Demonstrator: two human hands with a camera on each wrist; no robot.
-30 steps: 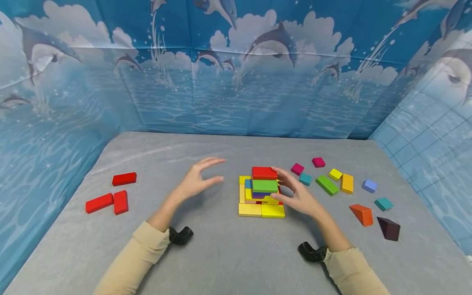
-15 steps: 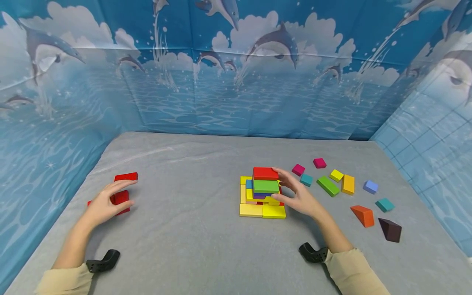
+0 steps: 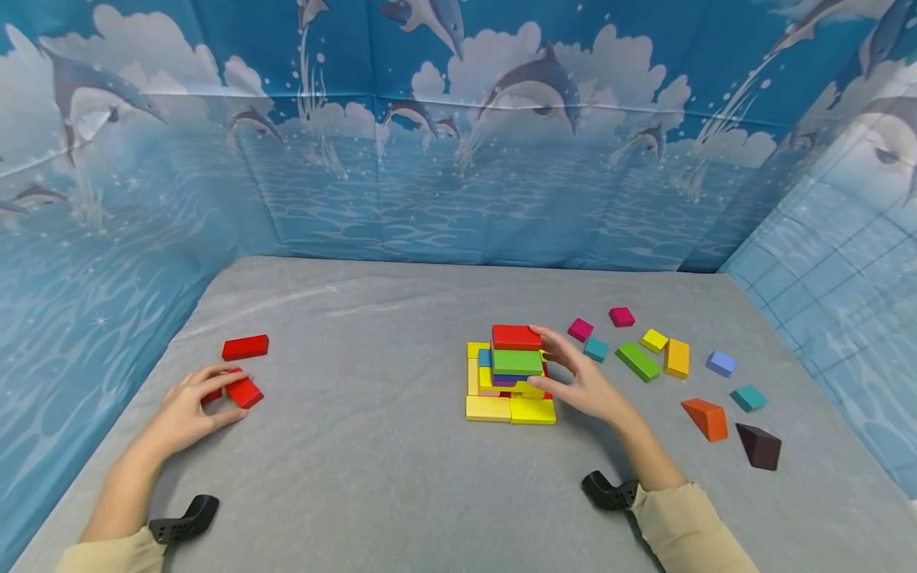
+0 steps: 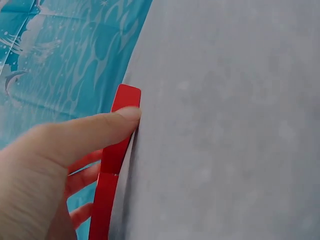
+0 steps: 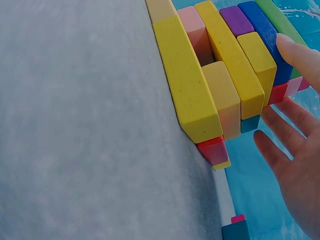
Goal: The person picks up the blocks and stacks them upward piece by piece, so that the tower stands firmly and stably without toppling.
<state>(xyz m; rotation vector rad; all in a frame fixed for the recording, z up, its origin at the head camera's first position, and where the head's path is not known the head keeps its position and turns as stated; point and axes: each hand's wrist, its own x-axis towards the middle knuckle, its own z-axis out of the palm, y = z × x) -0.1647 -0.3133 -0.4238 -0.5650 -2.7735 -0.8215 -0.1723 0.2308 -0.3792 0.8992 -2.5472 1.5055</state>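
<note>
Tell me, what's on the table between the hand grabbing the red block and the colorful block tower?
Nothing: in the head view, only bare gray table lies between the left hand and the tower.

red block (image 3: 212, 394) half hidden under left hand (image 3: 188, 410)

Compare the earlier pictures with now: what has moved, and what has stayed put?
The left hand swung from beside the block stack out left and took hold of a red block, turning it. The right hand stayed against the stack; the loose blocks on the right are unmoved.
</note>
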